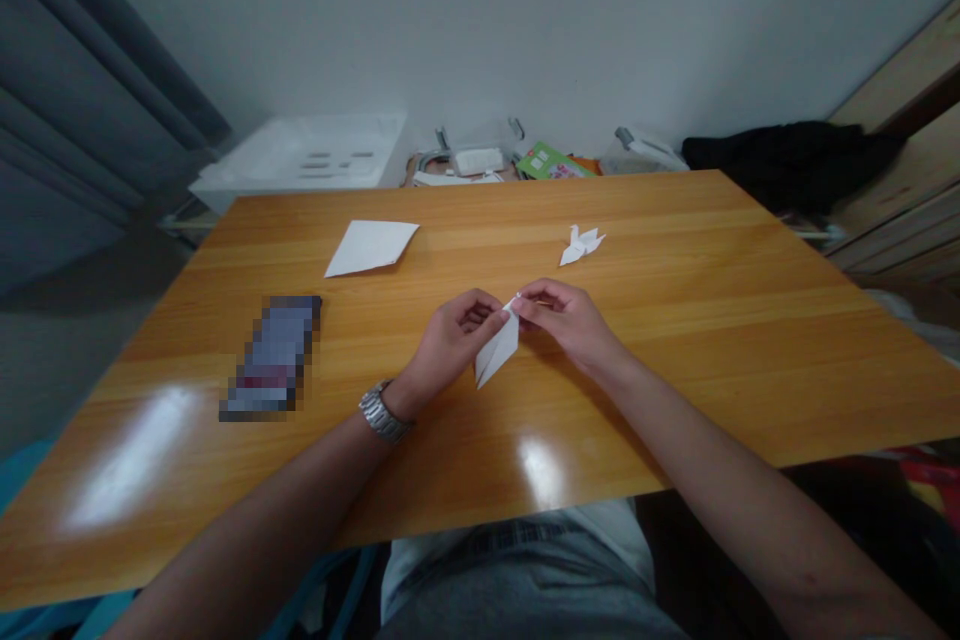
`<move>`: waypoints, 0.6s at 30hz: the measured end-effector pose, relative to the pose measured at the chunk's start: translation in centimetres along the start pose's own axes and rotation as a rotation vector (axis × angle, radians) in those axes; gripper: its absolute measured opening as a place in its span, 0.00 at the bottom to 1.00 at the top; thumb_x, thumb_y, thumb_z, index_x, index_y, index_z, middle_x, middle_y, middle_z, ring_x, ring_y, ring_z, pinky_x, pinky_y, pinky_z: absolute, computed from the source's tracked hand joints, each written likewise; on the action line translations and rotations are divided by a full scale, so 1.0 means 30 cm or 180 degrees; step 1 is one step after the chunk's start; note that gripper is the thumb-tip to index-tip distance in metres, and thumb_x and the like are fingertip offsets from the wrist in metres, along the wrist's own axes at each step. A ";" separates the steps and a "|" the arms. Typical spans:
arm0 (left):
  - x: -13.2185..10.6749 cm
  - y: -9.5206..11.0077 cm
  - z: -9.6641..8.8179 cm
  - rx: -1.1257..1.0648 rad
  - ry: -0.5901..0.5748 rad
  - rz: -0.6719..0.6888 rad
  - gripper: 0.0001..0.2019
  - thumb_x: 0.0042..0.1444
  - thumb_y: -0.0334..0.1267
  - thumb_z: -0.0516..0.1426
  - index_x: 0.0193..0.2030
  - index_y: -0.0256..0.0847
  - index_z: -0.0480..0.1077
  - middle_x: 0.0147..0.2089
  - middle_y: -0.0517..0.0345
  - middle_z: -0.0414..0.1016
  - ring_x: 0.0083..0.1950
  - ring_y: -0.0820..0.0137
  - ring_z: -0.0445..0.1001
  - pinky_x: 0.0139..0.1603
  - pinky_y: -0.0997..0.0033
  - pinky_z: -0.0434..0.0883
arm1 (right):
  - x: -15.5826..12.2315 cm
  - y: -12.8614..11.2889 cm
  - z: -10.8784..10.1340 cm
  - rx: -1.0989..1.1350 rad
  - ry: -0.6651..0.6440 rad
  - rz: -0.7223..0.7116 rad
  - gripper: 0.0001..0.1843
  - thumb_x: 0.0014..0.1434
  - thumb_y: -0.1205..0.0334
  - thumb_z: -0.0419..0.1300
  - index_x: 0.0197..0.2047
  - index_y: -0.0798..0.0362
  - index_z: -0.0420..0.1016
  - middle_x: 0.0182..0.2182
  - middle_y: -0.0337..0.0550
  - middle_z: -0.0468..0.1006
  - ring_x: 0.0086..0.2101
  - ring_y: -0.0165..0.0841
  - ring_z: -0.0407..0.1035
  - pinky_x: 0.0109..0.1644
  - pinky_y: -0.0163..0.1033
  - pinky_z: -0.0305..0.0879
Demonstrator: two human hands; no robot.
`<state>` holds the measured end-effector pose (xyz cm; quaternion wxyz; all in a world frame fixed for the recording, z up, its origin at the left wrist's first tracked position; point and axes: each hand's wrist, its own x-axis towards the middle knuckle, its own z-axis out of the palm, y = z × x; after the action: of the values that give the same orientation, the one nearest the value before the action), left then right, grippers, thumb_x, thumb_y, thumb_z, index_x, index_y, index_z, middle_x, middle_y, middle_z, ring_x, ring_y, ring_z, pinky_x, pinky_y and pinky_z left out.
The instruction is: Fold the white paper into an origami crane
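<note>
A small folded white paper (499, 348) is held between my two hands above the table, its pointed end aimed down toward me. My left hand (463, 325) pinches its upper left side, thumb on top. At the narrow upper tip, the thumb and fingers of my right hand (564, 313) are closed on the paper. The fingertips partly hide that tip. Beyond my right hand stands a white paper crane (581, 245). Farther left lies a white sheet of paper (373, 247) with slanted edges.
On the left of the wooden table (712, 320) lies a dark, pixelated flat object (274, 357). Past the far edge are a white tray-like box (300, 148), a green booklet (553, 162) and a black cloth (787, 160). A grey curtain (90, 70) hangs at left.
</note>
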<state>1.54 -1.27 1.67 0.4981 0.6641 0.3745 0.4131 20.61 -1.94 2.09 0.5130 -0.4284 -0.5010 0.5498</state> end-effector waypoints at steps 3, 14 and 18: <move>-0.002 0.004 0.001 0.0061 0.0039 0.0038 0.13 0.62 0.47 0.62 0.40 0.37 0.73 0.36 0.56 0.78 0.36 0.72 0.75 0.37 0.74 0.72 | -0.002 -0.001 0.005 0.0076 0.0007 0.0070 0.16 0.49 0.51 0.75 0.35 0.51 0.80 0.33 0.39 0.80 0.32 0.30 0.72 0.41 0.38 0.73; -0.005 0.018 -0.003 0.0367 0.0087 0.0111 0.13 0.63 0.47 0.61 0.37 0.38 0.71 0.34 0.58 0.76 0.34 0.72 0.74 0.35 0.74 0.71 | -0.007 0.014 0.020 0.0241 0.0022 0.0141 0.16 0.48 0.51 0.75 0.34 0.51 0.79 0.31 0.37 0.79 0.31 0.29 0.72 0.40 0.37 0.72; -0.006 0.014 0.002 0.0320 0.0159 0.0106 0.13 0.62 0.47 0.62 0.40 0.38 0.73 0.37 0.56 0.78 0.37 0.71 0.77 0.39 0.73 0.73 | -0.010 0.007 0.023 0.0117 0.0032 0.0060 0.17 0.48 0.50 0.76 0.33 0.51 0.78 0.30 0.37 0.78 0.31 0.29 0.71 0.41 0.38 0.73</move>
<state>1.58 -1.55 2.03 0.4476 0.6840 0.3959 0.4184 19.92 -2.30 1.95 0.5181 -0.4264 -0.4841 0.5616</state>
